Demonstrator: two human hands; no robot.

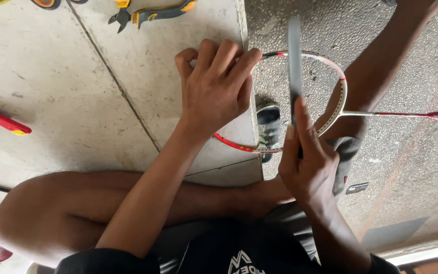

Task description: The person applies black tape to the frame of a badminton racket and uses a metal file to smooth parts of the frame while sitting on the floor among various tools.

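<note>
White-and-red unstrung badminton racket frame (pixel 341 96): lies flat, head overhanging the edge of the concrete slab (pixel 128 76), shaft extending right. Narrow grey flat strip (pixel 294 61): stands upright across the frame opening, slightly blurred.

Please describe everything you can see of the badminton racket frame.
The racket frame is a thin oval hoop, white with red sections, seemingly without strings. It lies roughly flat over the edge of a pale concrete slab, its slim shaft running right to a red part at the picture's edge. The left hand presses on its left side, hiding that part. The right hand holds a flat grey strip upright across the hoop.
</note>
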